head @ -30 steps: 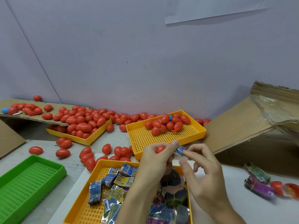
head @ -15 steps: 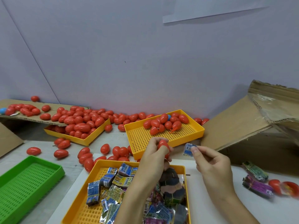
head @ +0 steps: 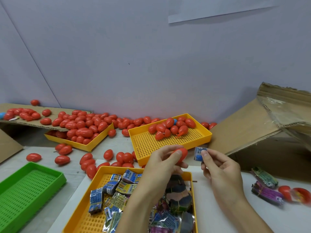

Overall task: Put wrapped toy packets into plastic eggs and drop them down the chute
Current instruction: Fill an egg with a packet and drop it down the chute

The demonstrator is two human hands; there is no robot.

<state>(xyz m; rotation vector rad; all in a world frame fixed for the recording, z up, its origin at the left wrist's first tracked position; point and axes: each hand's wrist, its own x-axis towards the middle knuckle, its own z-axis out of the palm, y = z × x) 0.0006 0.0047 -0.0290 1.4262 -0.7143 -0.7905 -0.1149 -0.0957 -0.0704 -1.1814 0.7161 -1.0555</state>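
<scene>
Egg and packet held apart above the near packet tray (head: 191, 175).

Left hand (head: 164, 163), palm turned inward, curls round a red egg (head: 180, 155) over the tray's far edge; right hand (head: 217, 167) pinches a blue packet (head: 199, 153) just beside it. The egg looks closed, so it likely needs splitting before the packet goes in.

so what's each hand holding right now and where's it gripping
The left hand grips a red plastic egg around its middle; the right hand pinches a blue toy packet by its right edge.
</scene>
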